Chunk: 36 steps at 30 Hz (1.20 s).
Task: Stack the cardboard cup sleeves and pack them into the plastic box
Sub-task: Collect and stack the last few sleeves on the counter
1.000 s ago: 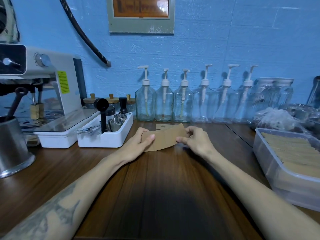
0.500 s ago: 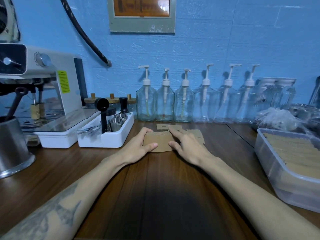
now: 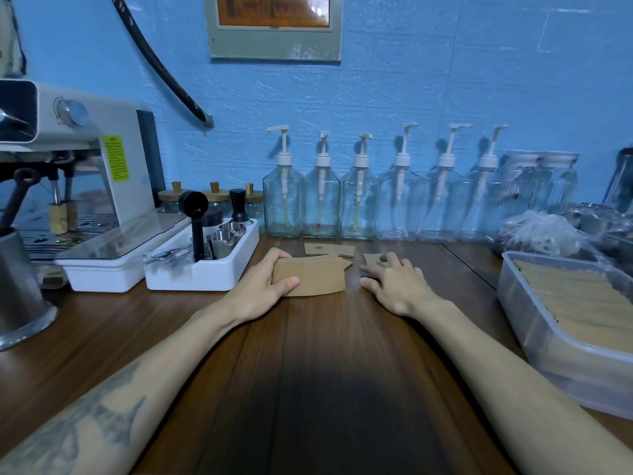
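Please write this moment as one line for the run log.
left hand: holds sleeve stack | right hand: touches loose sleeve | plastic box: partly filled

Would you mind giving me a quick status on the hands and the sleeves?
Left hand grips sleeve stack. Right hand flat on a loose sleeve; another sleeve lies behind. Plastic box at right, already holding sleeves. Nothing blocking.
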Motion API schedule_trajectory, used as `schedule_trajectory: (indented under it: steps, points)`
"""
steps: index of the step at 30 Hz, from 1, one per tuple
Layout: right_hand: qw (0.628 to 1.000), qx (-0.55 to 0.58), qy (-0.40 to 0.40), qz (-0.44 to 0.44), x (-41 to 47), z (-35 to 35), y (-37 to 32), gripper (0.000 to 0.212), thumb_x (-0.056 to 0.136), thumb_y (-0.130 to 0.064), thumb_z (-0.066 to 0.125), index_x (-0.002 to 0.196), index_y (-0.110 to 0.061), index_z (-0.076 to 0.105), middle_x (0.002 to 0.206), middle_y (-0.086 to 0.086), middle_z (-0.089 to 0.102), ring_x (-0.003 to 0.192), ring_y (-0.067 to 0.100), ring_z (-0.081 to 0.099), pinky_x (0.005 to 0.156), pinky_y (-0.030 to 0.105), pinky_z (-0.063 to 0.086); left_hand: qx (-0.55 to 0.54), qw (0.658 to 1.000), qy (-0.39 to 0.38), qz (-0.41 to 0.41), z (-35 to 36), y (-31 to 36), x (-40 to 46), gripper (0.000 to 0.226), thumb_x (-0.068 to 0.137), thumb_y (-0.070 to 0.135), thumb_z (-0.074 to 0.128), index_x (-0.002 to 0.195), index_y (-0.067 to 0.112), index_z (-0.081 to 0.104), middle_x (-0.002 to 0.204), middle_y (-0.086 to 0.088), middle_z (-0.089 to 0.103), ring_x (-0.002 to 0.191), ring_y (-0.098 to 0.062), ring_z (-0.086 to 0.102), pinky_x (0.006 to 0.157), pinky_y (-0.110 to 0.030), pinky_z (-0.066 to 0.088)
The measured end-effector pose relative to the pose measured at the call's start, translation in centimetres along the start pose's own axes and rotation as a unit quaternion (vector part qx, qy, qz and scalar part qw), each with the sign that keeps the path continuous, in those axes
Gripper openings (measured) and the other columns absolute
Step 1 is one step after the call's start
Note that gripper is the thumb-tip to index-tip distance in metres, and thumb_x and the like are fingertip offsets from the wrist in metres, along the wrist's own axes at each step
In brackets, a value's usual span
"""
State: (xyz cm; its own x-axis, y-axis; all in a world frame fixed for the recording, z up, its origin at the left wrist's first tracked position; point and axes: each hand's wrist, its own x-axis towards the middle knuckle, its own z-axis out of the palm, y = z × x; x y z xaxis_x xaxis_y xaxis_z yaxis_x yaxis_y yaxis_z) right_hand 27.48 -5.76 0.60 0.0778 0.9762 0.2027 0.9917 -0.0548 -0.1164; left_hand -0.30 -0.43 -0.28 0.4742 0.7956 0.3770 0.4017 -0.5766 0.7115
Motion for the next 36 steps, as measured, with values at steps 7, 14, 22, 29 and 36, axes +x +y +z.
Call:
schedule_trajectory:
  steps: [7, 14, 22, 29, 36]
  points:
    - [0.999, 0.022, -0.025, -0.007, -0.4, -0.8, 0.3, 0.043, 0.098, -0.058, 0.036, 0.134, -0.041, 0.053, 0.141, 0.004, 0.044, 0.127, 0.035, 0.044, 0.104, 0.048, 0.036, -0.006, 1.0, -0.003, -0.01, -0.4, 0.1, -0.2, 0.024, 0.095, 0.032, 0.063, 0.112, 0.032, 0.045, 0.106, 0.012, 0.059, 0.099, -0.005, 0.058, 0.082, -0.026, 0.048]
    - [0.995, 0.083, 0.035, -0.039, -1.0, -1.8, 0.1, 0.04, 0.102, -0.052, 0.033, 0.117, -0.033, 0.065, 0.107, -0.002, 0.051, 0.11, 0.024, 0.053, 0.081, 0.037, 0.04, -0.012, 1.0, 0.001, -0.013, -0.4, 0.4, -0.4, 0.023, 0.094, 0.031, 0.064, 0.109, 0.034, 0.047, 0.107, 0.014, 0.059, 0.099, -0.003, 0.058, 0.082, -0.025, 0.047]
    - [0.998, 0.059, -0.036, 0.008, 0.5, -0.6, 1.0, 0.063, 0.097, -0.053, 0.045, 0.152, -0.026, 0.031, 0.156, 0.009, 0.027, 0.144, 0.03, 0.022, 0.112, 0.047, 0.025, -0.005, 1.0, 0.003, -0.018, -0.4, 0.6, -0.6, 0.023, 0.094, 0.033, 0.063, 0.108, 0.037, 0.046, 0.106, 0.017, 0.058, 0.097, 0.001, 0.057, 0.078, -0.022, 0.045]
    - [0.995, 0.072, -0.067, 0.028, 0.6, -0.7, 1.6, 0.079, 0.086, -0.071, 0.047, 0.15, -0.027, 0.031, 0.151, 0.004, 0.031, 0.139, 0.026, 0.032, 0.111, 0.046, 0.03, -0.007, 1.0, 0.01, -0.026, -0.4, 0.5, -0.4, 0.025, 0.095, 0.031, 0.063, 0.113, 0.03, 0.046, 0.106, 0.014, 0.058, 0.095, 0.001, 0.057, 0.073, -0.016, 0.043]
    - [0.991, 0.105, -0.062, 0.061, -0.3, -1.7, 0.8, 0.096, 0.071, -0.076, 0.064, 0.145, -0.02, 0.041, 0.136, 0.011, 0.032, 0.134, 0.031, 0.026, 0.11, 0.047, 0.031, -0.002, 0.999, 0.014, -0.03, -0.6, 0.2, -0.3, 0.024, 0.095, 0.032, 0.062, 0.112, 0.031, 0.045, 0.109, 0.011, 0.058, 0.098, -0.002, 0.056, 0.075, -0.021, 0.044]
